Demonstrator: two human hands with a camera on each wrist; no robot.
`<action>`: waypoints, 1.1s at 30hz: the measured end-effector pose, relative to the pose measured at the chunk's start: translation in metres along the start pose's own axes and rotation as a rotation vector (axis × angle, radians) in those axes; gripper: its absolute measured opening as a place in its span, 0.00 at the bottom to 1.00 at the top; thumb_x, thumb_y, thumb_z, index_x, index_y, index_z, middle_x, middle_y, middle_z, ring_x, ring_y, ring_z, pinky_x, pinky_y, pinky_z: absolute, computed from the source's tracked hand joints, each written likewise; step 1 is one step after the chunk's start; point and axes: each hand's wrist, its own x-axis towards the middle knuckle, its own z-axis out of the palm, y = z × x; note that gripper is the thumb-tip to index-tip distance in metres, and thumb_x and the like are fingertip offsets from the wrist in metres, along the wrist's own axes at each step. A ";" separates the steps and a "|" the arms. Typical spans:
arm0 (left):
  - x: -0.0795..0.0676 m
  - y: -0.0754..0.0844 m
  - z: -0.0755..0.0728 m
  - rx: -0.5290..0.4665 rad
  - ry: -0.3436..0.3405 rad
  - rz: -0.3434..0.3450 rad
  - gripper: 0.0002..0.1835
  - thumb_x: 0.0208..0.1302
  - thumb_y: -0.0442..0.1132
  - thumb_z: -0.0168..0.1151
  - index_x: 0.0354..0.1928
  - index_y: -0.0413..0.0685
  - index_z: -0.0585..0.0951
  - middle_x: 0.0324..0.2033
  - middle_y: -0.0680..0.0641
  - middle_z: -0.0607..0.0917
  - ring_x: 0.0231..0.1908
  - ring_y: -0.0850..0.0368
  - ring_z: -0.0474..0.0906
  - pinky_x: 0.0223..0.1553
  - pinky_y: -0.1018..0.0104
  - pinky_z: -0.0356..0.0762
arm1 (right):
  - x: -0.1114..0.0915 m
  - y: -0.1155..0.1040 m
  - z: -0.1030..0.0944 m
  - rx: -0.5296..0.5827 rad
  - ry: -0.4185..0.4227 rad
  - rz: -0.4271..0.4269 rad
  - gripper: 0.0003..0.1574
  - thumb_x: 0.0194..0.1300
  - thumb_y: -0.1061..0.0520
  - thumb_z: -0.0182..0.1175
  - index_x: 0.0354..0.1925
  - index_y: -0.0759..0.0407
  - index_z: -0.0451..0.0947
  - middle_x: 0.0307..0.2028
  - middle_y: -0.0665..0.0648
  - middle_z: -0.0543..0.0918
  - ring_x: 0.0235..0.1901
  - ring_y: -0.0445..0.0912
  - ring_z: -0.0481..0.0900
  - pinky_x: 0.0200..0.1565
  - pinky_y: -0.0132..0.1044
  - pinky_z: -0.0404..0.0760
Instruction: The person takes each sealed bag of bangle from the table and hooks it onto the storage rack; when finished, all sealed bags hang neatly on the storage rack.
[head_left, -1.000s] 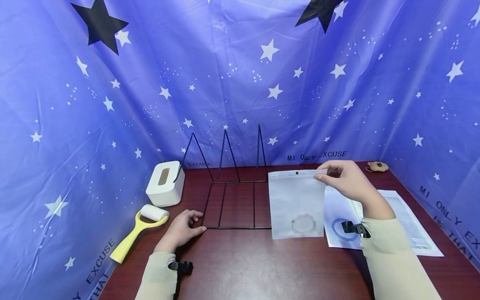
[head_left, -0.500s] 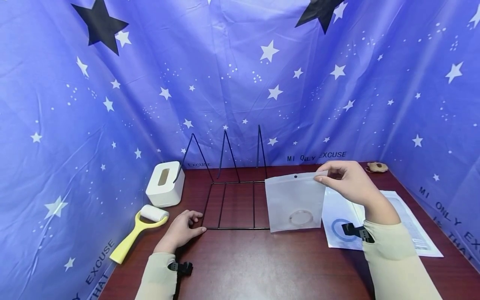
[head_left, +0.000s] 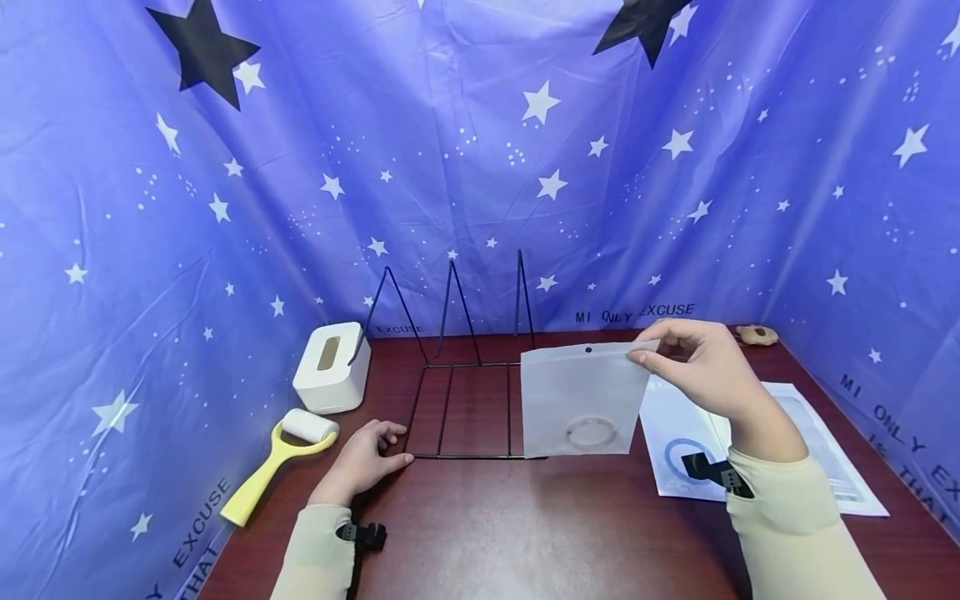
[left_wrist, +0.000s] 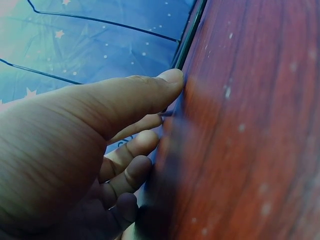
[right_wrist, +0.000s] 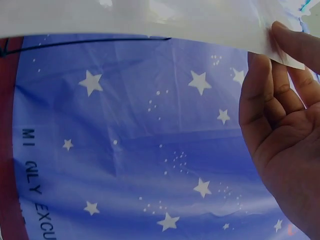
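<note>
My right hand (head_left: pixel 701 362) pinches the top right corner of a white translucent zip bag (head_left: pixel 577 392) between thumb and fingers. The bag hangs over the right end of a black wire rack (head_left: pixel 480 457), and a ring-shaped thing (head_left: pixel 591 432) shows faintly through its lower part. In the right wrist view the bag's edge (right_wrist: pixel 125 20) runs between thumb and fingertips. My left hand (head_left: pixel 363 458) holds the rack's near left corner. From the left wrist, the thumb (left_wrist: pixel 145 95) lies on the black wire with the other fingers bent beneath it. The bag hides the rack's right end.
White packets (head_left: pixel 810 433) lie on the right, one with a blue ring print. At the left stand a white tissue box (head_left: pixel 341 387) and a lint roller (head_left: pixel 277 454) with a yellow handle. A small brown object (head_left: pixel 756 334) sits at the back right. Starry blue curtains enclose the table.
The right hand has shifted the bag to the left, over the rack's right end. Its lower edge has swung up and left. My left hand stays at the rack's corner.
</note>
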 end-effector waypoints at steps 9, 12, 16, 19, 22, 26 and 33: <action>0.004 0.000 0.001 -0.007 -0.008 0.002 0.22 0.56 0.45 0.82 0.52 0.52 0.87 0.37 0.56 0.80 0.38 0.59 0.76 0.44 0.57 0.77 | 0.000 -0.012 0.017 0.055 0.031 -0.071 0.14 0.60 0.72 0.73 0.39 0.55 0.89 0.32 0.53 0.87 0.22 0.44 0.76 0.24 0.34 0.73; 0.004 0.001 0.000 -0.014 -0.009 0.011 0.22 0.57 0.46 0.82 0.52 0.52 0.87 0.38 0.56 0.80 0.38 0.59 0.77 0.43 0.57 0.77 | 0.001 -0.015 0.024 0.075 0.038 -0.080 0.15 0.60 0.73 0.73 0.39 0.55 0.89 0.33 0.53 0.87 0.21 0.43 0.75 0.23 0.34 0.73; 0.003 0.002 -0.004 -0.045 -0.010 -0.003 0.22 0.57 0.45 0.82 0.53 0.51 0.87 0.39 0.55 0.81 0.39 0.58 0.77 0.44 0.57 0.78 | 0.004 -0.019 0.034 0.092 0.047 -0.062 0.14 0.59 0.73 0.73 0.38 0.55 0.89 0.32 0.53 0.88 0.19 0.42 0.74 0.22 0.33 0.72; 0.002 0.004 -0.007 -0.077 -0.011 -0.004 0.24 0.57 0.45 0.82 0.54 0.50 0.86 0.41 0.54 0.82 0.41 0.58 0.78 0.46 0.56 0.78 | 0.006 -0.026 0.041 0.112 0.057 -0.056 0.13 0.59 0.74 0.73 0.37 0.59 0.89 0.29 0.54 0.87 0.19 0.42 0.74 0.21 0.33 0.72; 0.000 0.009 -0.010 -0.107 -0.016 0.008 0.26 0.57 0.47 0.82 0.56 0.50 0.86 0.43 0.53 0.83 0.43 0.57 0.79 0.47 0.55 0.79 | 0.008 -0.039 0.046 0.152 0.061 -0.057 0.11 0.59 0.76 0.72 0.36 0.63 0.88 0.28 0.57 0.86 0.19 0.43 0.73 0.21 0.33 0.71; -0.004 0.018 -0.013 -0.160 -0.018 0.059 0.29 0.58 0.49 0.81 0.59 0.48 0.84 0.46 0.50 0.84 0.45 0.55 0.81 0.50 0.53 0.80 | 0.010 -0.056 0.053 0.174 0.053 -0.059 0.10 0.60 0.74 0.72 0.36 0.62 0.89 0.28 0.56 0.86 0.20 0.43 0.72 0.22 0.33 0.70; -0.009 0.030 -0.018 -0.242 -0.026 0.137 0.31 0.59 0.49 0.81 0.62 0.46 0.83 0.50 0.45 0.85 0.48 0.49 0.83 0.53 0.53 0.80 | 0.015 -0.061 0.064 0.212 0.029 -0.085 0.10 0.61 0.74 0.71 0.38 0.63 0.89 0.29 0.57 0.87 0.20 0.43 0.72 0.21 0.33 0.70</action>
